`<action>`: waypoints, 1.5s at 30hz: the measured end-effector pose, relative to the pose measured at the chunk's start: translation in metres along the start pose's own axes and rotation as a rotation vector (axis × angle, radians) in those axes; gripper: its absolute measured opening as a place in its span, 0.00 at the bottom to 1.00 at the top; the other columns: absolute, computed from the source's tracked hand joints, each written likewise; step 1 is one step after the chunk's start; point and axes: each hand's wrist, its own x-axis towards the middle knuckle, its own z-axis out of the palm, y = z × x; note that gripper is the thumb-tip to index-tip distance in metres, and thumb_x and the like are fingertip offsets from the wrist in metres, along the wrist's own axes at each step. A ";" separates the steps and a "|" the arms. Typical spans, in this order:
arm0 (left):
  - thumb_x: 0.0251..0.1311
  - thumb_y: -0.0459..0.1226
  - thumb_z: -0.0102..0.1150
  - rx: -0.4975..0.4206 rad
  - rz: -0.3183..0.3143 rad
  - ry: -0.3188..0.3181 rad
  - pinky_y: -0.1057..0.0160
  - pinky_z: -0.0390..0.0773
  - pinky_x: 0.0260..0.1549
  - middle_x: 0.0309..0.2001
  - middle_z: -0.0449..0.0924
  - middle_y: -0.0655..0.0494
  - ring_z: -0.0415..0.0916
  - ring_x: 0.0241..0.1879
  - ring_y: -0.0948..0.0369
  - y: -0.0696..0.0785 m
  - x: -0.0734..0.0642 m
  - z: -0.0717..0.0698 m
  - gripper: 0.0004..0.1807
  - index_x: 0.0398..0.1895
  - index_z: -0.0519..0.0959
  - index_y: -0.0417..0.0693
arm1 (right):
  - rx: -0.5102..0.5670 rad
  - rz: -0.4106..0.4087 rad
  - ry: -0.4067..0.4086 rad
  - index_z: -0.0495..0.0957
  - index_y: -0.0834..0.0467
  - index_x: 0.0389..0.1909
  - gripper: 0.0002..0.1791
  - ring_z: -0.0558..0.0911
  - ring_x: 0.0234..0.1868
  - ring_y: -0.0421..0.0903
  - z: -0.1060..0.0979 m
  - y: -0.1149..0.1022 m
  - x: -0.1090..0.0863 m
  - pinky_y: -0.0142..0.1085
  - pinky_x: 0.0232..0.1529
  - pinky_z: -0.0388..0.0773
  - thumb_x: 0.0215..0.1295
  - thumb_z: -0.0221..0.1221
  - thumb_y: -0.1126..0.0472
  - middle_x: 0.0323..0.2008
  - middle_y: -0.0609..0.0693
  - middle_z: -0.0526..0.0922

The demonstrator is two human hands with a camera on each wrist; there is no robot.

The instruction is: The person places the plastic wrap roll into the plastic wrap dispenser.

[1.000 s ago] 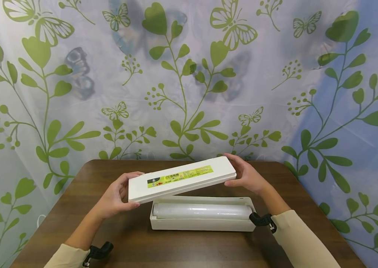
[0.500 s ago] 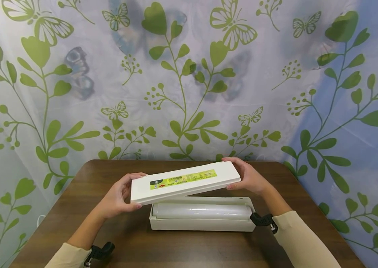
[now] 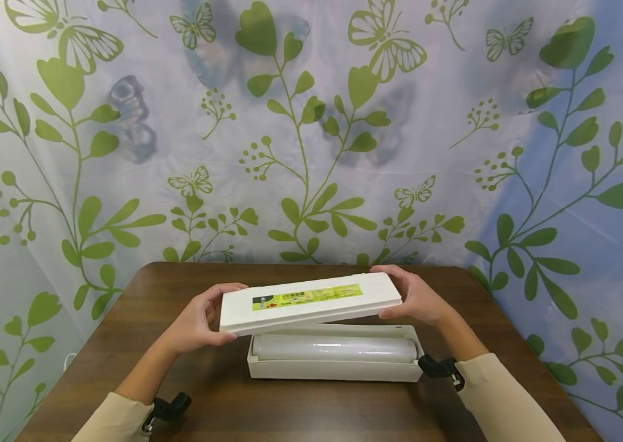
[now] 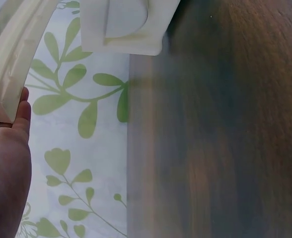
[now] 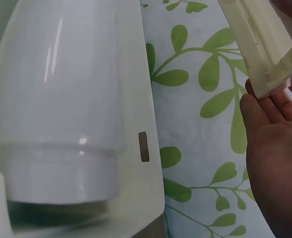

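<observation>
A long white lid [image 3: 311, 301] with a yellow-green label is held in the air by both hands, its right end a little higher. My left hand [image 3: 201, 319] grips the left end, thumb at the front edge and fingers behind. At the other end my right hand [image 3: 413, 298] holds on the same way. Just below, a white cling film box [image 3: 333, 371] stands uncovered on the table. Inside it lies a roll of cling film [image 3: 339, 348]. In the right wrist view the roll [image 5: 61, 89] fills the left side, and the lid's hollow underside [image 5: 262, 44] shows.
The brown wooden table [image 3: 300, 414] carries the box near its middle. Behind it hangs a pale curtain [image 3: 311, 153] printed with green leaves and butterflies. Black camera straps [image 3: 170, 407] sit on both wrists.
Both hands have carried the lid slightly right and its right end has come down, so it is nearer level. The box and roll stay where they were.
</observation>
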 end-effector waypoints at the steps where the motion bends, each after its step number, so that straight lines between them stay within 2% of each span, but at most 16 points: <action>1: 0.47 0.25 0.77 0.004 -0.001 -0.004 0.66 0.82 0.52 0.69 0.69 0.42 0.76 0.59 0.62 0.000 0.001 0.000 0.45 0.70 0.67 0.42 | -0.007 -0.001 0.002 0.60 0.63 0.75 0.51 0.84 0.47 0.45 0.000 0.000 -0.001 0.39 0.43 0.86 0.50 0.75 0.73 0.58 0.55 0.77; 12: 0.48 0.28 0.77 0.016 -0.032 -0.043 0.64 0.83 0.51 0.67 0.71 0.43 0.77 0.57 0.60 0.002 0.010 0.002 0.44 0.70 0.68 0.43 | 0.038 -0.024 -0.025 0.61 0.61 0.75 0.48 0.83 0.49 0.45 -0.002 0.003 -0.014 0.40 0.43 0.86 0.52 0.71 0.76 0.59 0.56 0.76; 20: 0.50 0.29 0.78 0.032 -0.044 -0.069 0.64 0.82 0.52 0.67 0.72 0.47 0.76 0.58 0.58 -0.004 0.013 0.003 0.43 0.71 0.68 0.45 | 0.007 -0.056 -0.040 0.60 0.64 0.74 0.49 0.81 0.55 0.43 -0.004 0.005 -0.026 0.39 0.46 0.86 0.52 0.73 0.75 0.62 0.57 0.75; 26: 0.50 0.31 0.78 0.025 -0.064 -0.075 0.65 0.81 0.54 0.66 0.72 0.47 0.76 0.60 0.60 -0.002 0.016 0.007 0.44 0.71 0.67 0.45 | -0.027 -0.086 -0.023 0.62 0.64 0.74 0.48 0.81 0.56 0.42 -0.005 0.011 -0.035 0.39 0.46 0.86 0.51 0.73 0.76 0.62 0.61 0.74; 29: 0.50 0.31 0.79 0.023 -0.067 -0.081 0.64 0.81 0.54 0.67 0.72 0.45 0.75 0.60 0.59 -0.002 0.017 0.009 0.44 0.71 0.67 0.42 | -0.050 -0.097 -0.010 0.63 0.64 0.73 0.48 0.81 0.57 0.42 -0.005 0.013 -0.040 0.39 0.47 0.86 0.51 0.73 0.76 0.63 0.63 0.74; 33: 0.49 0.33 0.80 0.045 -0.083 -0.086 0.66 0.79 0.58 0.67 0.72 0.46 0.75 0.62 0.60 -0.003 0.018 0.011 0.45 0.71 0.67 0.42 | -0.062 -0.081 0.006 0.63 0.62 0.74 0.48 0.80 0.58 0.41 -0.005 0.015 -0.046 0.38 0.48 0.86 0.51 0.74 0.75 0.65 0.63 0.73; 39: 0.48 0.36 0.81 0.078 -0.113 -0.089 0.70 0.74 0.62 0.65 0.74 0.49 0.74 0.63 0.60 -0.005 0.020 0.015 0.44 0.70 0.69 0.48 | -0.058 -0.062 0.031 0.64 0.62 0.73 0.48 0.80 0.58 0.41 -0.004 0.017 -0.054 0.38 0.48 0.86 0.51 0.74 0.75 0.66 0.63 0.72; 45: 0.49 0.35 0.81 0.071 -0.112 -0.089 0.71 0.73 0.63 0.65 0.74 0.47 0.74 0.64 0.58 -0.007 0.022 0.020 0.43 0.70 0.69 0.44 | -0.076 -0.075 0.043 0.65 0.63 0.72 0.45 0.81 0.57 0.41 -0.004 0.019 -0.062 0.38 0.47 0.86 0.52 0.73 0.75 0.64 0.63 0.74</action>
